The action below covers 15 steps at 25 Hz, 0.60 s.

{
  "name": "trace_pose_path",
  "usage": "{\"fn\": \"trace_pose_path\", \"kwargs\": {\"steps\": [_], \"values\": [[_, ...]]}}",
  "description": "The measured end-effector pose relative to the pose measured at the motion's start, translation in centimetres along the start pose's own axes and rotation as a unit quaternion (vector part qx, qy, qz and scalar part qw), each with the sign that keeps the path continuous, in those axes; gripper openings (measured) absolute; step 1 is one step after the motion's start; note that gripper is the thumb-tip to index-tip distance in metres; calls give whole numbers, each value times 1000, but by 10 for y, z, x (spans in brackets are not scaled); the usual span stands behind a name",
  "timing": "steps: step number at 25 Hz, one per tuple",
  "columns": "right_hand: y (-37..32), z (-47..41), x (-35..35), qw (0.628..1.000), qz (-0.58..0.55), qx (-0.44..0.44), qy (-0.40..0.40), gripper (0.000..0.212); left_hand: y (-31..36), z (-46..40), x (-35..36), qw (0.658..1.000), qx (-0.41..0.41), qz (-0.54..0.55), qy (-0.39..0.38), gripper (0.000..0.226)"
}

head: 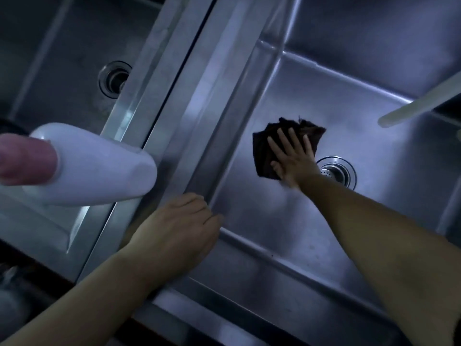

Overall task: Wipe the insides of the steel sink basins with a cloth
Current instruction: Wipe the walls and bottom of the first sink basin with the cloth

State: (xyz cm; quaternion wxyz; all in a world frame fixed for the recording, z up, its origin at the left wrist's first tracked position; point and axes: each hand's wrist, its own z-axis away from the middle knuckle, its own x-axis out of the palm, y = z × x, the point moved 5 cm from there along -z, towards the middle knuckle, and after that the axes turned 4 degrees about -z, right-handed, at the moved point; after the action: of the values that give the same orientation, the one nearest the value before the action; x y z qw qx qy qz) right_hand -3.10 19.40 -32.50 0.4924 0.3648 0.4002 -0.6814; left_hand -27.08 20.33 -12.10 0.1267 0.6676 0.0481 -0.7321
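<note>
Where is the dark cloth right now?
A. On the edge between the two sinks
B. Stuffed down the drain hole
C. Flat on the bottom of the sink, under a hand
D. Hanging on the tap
C. The right hand presses the dark cloth flat on the floor of the right basin, beside the drain.

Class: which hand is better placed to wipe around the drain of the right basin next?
Right hand: it presses the cloth beside that drain. Left hand rests on the rim.
</note>
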Motion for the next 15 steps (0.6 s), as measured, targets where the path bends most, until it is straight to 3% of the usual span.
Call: {"fn": "trace_pose_path", "kwargs": {"steps": [3, 10, 15], "values": [[16, -44, -25, 999, 3, 40, 14, 60, 0, -2, -4, 999, -28, 22, 7, 29], [8, -96, -42, 993, -45, 98, 47, 62, -2, -5, -6, 999, -25, 26, 31, 30], [-61, -50, -11, 999, -30, 15, 23, 67, -2, -6, -7, 999, -19, 10, 40, 32]]}}
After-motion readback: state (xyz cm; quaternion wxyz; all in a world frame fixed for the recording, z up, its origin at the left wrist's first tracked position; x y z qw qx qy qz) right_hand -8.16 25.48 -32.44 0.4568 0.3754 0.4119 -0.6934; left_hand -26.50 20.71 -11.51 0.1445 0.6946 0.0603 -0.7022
